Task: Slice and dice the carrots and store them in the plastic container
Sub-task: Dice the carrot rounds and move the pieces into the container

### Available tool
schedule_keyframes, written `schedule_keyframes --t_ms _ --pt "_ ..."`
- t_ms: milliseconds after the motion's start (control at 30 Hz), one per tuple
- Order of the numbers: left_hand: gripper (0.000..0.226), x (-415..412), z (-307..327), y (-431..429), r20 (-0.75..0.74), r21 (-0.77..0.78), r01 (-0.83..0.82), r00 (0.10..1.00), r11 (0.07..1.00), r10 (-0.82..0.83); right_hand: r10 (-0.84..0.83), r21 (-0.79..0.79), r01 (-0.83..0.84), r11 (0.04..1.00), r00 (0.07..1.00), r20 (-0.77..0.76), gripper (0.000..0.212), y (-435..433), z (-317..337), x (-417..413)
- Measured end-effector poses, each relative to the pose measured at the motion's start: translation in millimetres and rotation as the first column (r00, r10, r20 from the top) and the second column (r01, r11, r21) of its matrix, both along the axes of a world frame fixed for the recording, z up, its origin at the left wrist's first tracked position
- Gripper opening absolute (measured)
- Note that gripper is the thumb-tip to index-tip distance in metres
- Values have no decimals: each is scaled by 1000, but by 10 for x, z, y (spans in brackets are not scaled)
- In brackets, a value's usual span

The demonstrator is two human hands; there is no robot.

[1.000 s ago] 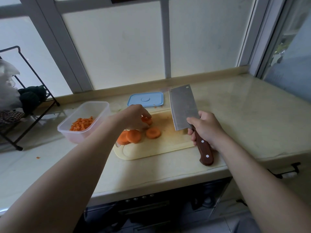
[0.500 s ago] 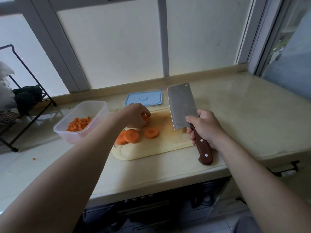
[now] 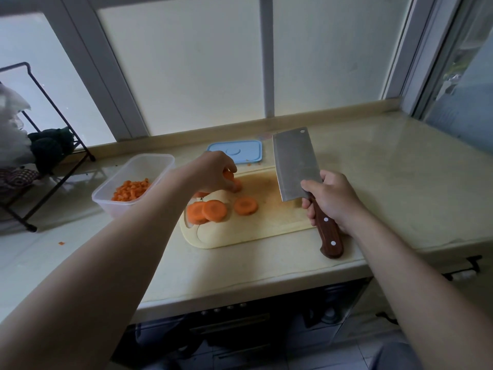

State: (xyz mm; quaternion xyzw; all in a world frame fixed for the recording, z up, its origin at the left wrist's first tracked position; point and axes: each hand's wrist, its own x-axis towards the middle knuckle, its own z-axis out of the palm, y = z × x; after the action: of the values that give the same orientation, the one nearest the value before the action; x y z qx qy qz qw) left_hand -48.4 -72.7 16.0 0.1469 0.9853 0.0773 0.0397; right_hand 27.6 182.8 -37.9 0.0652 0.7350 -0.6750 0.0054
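At mid-left the plastic container holds some diced carrot, but slices lie undiced on the board, the left hand pinching some, the right hand gripping the cleaver.

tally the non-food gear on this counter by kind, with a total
cleaver: 1
cutting board: 1
plastic container: 1
blue lid: 1
black wire rack: 1
total: 5
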Motion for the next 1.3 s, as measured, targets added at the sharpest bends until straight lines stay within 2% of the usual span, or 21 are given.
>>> schedule_keyframes --t_ms 333,500,633,700,800,967,1100,1300 --pt "35 108 68 -55 -56 1 11 998 1000 -10 -21 12 21 1000 1000 -16 5 -9 15 23" --pt "41 240 143 20 27 253 -24 999 967 18 -38 -1 38 999 999 -17 9 -19 22 30" --pt "46 405 15 299 -28 357 45 999 933 -38 -54 -48 54 997 998 -9 10 -2 27 37" --pt "43 468 -131 444 -66 346 71 997 935 -51 -65 -87 65 994 998 -3 10 -2 33 48" --pt "20 493 -345 623 -145 208 104 987 973 -74 -78 -114 76 991 997 -13 10 6 30 56" --pt "30 410 -376 672 -166 117 209 968 971 -188 -85 -129 81 988 996 -24 10 11 29 55" --pt "24 369 -429 649 -229 46 339 919 940 -320 -101 -132 96 987 995 -26 9 18 2 34" --pt "28 270 -569 503 -333 126 465 852 876 -404 -102 -96 99 990 994 -30 9 23 -23 -10"
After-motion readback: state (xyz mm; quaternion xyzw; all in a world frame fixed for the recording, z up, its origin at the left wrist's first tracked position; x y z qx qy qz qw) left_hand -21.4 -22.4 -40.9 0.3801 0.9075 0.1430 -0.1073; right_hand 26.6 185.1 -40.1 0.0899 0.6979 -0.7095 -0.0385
